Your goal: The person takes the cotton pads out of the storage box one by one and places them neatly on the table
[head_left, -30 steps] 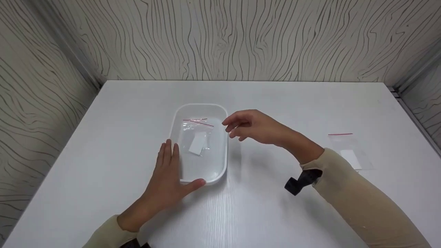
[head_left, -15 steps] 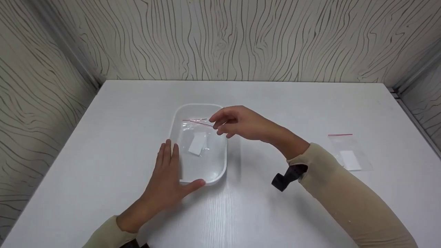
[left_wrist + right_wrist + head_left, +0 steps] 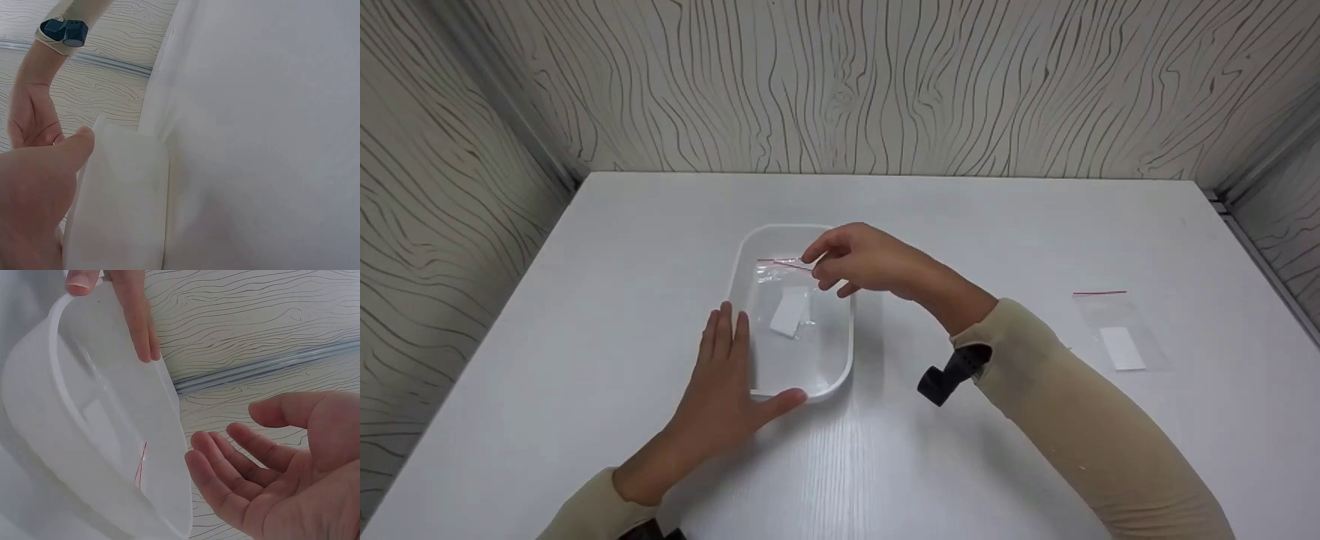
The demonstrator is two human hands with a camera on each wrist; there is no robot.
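A white rectangular tray [image 3: 850, 352] stands on the table, and in it lie clear zip bags [image 3: 789, 311] with red closure strips and a white piece showing through. My left hand [image 3: 718, 409] rests against the tray's near left corner, fingers straight along the left side, thumb at the front rim. Over the tray's right rim is my right hand [image 3: 874, 259], its fingers loosely bent near the red strips. The right wrist view shows the right hand [image 3: 275, 478] holding nothing, apart from the tray wall [image 3: 45, 416].
Another clear zip bag [image 3: 1121, 330] with a red strip and a white piece inside lies on the white table [image 3: 960, 210] at the right, beyond the right forearm. Patterned wall panels [image 3: 840, 90] stand behind the table and at its sides.
My right hand has moved left and slightly away from me, from beside the tray's right rim to over it. The left hand, the tray and its bags have stayed put.
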